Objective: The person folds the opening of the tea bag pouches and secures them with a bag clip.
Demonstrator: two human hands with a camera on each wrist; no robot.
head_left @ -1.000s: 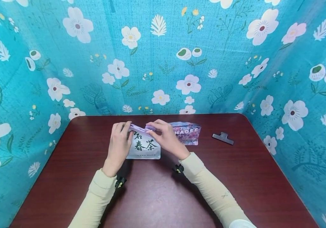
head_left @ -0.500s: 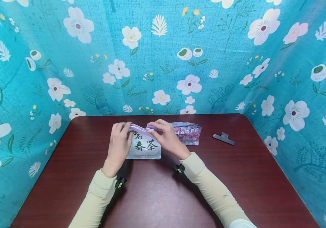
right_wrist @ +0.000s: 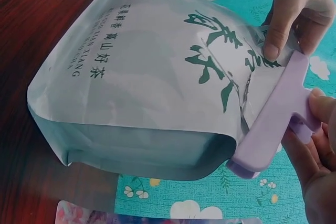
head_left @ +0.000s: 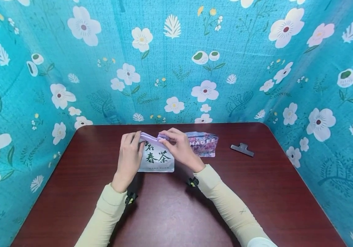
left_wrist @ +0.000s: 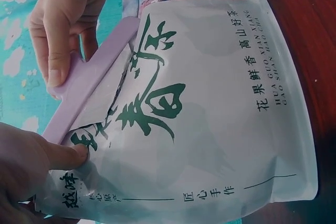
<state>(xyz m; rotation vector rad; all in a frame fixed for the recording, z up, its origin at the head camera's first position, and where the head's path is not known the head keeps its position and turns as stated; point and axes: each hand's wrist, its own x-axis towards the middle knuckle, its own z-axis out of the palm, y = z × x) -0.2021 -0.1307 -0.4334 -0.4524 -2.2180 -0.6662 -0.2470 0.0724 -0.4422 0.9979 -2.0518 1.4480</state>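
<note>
A white tea bag (head_left: 156,161) with green characters stands upright on the table, its top folded over. Across that fold lies a lilac bag clip (left_wrist: 97,80), its long bar spanning the bag's upper edge. My right hand (head_left: 178,145) pinches the clip's handle between thumb and fingers, as the right wrist view shows with the clip's handle (right_wrist: 302,114). My left hand (head_left: 129,154) grips the bag's top left corner near the clip's end; its thumb (left_wrist: 71,156) presses on the front of the bag.
A pink and blue printed bag (head_left: 202,144) stands behind my right hand. Farther right, a dark grey bulldog clip (head_left: 242,150) lies on the dark red table (head_left: 176,206). A turquoise floral curtain (head_left: 176,68) encloses the back and sides.
Both hands keep their places on the bag and clip. The clip's bar shifts only very slightly at the top of the bag; nothing else has moved.
</note>
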